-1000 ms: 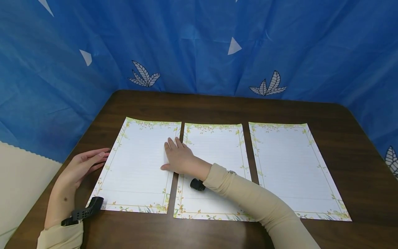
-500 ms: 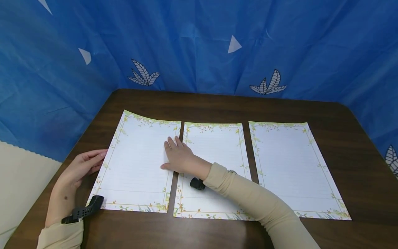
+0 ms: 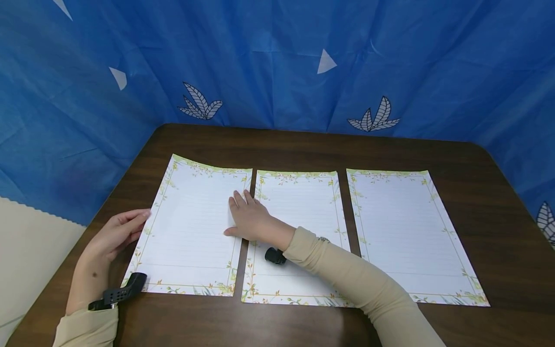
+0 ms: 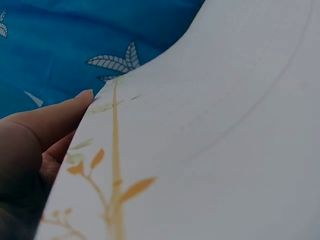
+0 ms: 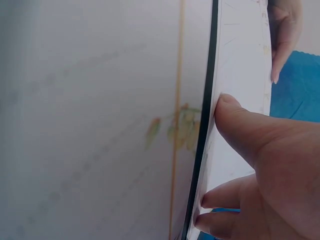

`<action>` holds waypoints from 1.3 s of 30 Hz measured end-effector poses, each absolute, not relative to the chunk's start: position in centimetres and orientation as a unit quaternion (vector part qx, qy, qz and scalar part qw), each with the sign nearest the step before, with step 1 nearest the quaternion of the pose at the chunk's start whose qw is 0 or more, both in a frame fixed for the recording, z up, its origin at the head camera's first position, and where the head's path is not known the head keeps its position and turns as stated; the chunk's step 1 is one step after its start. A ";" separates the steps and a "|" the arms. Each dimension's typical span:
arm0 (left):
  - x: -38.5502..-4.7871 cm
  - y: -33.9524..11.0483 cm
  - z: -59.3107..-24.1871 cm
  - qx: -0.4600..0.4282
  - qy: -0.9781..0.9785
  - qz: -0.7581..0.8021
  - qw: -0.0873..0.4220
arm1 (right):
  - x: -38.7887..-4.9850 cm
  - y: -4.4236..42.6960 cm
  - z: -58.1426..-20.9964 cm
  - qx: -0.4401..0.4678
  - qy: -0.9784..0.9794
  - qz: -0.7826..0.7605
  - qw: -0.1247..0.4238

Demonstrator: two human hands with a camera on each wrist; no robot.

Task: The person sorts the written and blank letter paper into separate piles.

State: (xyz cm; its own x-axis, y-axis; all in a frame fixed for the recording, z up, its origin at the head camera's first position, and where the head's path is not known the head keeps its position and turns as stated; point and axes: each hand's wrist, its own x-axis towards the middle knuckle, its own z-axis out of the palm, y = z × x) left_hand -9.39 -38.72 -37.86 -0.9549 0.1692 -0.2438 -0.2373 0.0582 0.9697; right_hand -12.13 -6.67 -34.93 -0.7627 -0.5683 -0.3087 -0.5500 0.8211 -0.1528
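Three sheets of lined stationery paper with leafy printed borders lie side by side on the table. At the left edge of the left sheet (image 3: 191,221), my left hand (image 3: 114,236) pinches the paper, fingers under it and thumb at the edge. That side of the sheet is raised, and its far left corner curves up. The left wrist view shows the thumb (image 4: 75,107) against the paper's border. My right hand (image 3: 251,219) rests with spread, straight fingers on the same sheet's right edge, its wrist over the middle sheet (image 3: 299,212).
To the right lies the third sheet (image 3: 394,221), its near left part covered by the right sleeve (image 3: 364,279). The dark wooden table (image 3: 303,149) has a blue patterned curtain (image 3: 269,62) behind it. A black wrist camera (image 3: 125,289) overlaps the left sheet's near corner.
My left fingers have gone under the left sheet's edge and lifted it. Its far left corner has risen from the table. The right hand has stayed in place.
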 end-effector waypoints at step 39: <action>-8.7 -39.7 -36.8 0.006 0.747 0.662 0.064 | -14.0 -4.9 -35.1 -0.110 0.862 -0.469 0.158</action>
